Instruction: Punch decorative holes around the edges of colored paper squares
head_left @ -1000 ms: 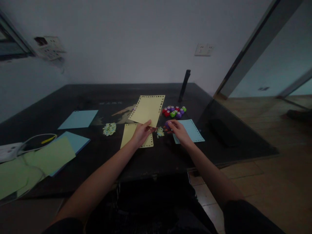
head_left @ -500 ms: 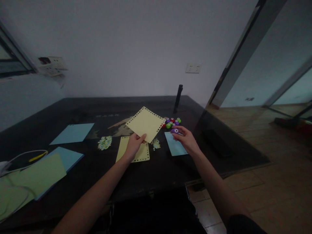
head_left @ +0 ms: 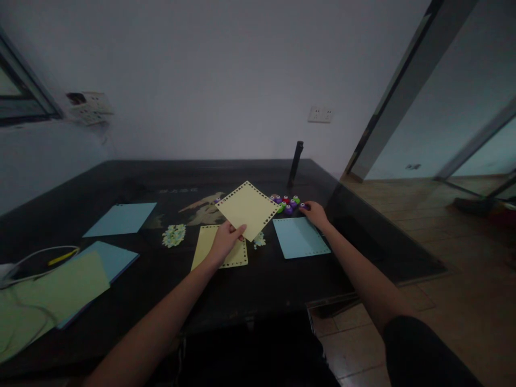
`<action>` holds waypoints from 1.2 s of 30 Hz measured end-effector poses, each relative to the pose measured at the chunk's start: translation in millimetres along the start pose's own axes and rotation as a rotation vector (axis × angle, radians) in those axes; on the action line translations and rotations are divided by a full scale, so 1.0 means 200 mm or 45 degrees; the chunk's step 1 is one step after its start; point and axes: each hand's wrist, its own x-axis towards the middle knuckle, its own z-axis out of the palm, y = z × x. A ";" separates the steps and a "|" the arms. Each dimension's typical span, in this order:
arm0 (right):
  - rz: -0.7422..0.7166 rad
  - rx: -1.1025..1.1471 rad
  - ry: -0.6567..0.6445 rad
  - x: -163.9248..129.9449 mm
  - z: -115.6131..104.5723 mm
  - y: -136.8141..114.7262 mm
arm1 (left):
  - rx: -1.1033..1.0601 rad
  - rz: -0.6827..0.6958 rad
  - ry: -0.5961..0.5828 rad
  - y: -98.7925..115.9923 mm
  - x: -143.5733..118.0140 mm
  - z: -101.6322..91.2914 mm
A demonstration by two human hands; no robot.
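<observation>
Head view, left hand: the left hand (head_left: 226,239) is pinching the near corner of a yellow punched sheet (head_left: 249,208) between thumb and fingers, holding it lifted and tilted above the dark table (head_left: 250,290).
Head view, right hand: the right hand (head_left: 316,215) is reaching to the right end of the cluster of small punches (head_left: 287,203); its fingertips are closing on a purple punch (head_left: 303,206), though the dim light is making it hard to tell how firm the hold is.
Head view, under the hands: a second yellow sheet (head_left: 213,248) is lying flat beneath the left hand, and a blue punched sheet (head_left: 300,237) is lying just beside the right wrist.
Head view, scraps: two little heaps of paper bits (head_left: 174,235) are sitting on the table, one left of the flat yellow sheet, one between it and the blue one.
Head view, left side: a plain blue sheet (head_left: 121,219) and a stack of green and blue paper (head_left: 60,285) are lying well apart from the hands, beside a white cable (head_left: 36,255).
Head view, far edge: a dark upright post (head_left: 295,156) is standing behind the punches.
</observation>
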 end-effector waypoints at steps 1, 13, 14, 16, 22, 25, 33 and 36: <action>-0.012 -0.076 -0.032 0.01 0.01 0.00 | 0.015 0.003 -0.007 0.00 0.00 0.00; 0.057 -0.306 0.024 0.00 0.01 -0.11 | 0.028 0.001 -0.124 0.04 -0.03 0.01; 0.050 -0.266 0.066 -0.01 -0.01 -0.13 | 0.025 0.002 -0.126 0.03 -0.02 0.01; -0.019 -0.090 0.116 -0.03 -0.05 -0.18 | 0.037 0.004 -0.133 0.02 -0.02 0.00; -0.091 0.874 -0.301 -0.14 -0.13 -0.39 | 0.092 0.021 -0.182 -0.01 -0.02 0.00; -0.054 1.067 -0.397 -0.20 -0.13 -0.45 | 0.141 0.066 -0.227 -0.02 -0.01 0.00; 0.022 1.165 -0.259 -0.28 -0.17 -0.41 | 0.312 0.251 -0.161 -0.02 0.00 0.04; 0.075 1.177 -0.165 -0.30 -0.21 -0.38 | 0.263 0.283 -0.102 0.02 0.00 0.10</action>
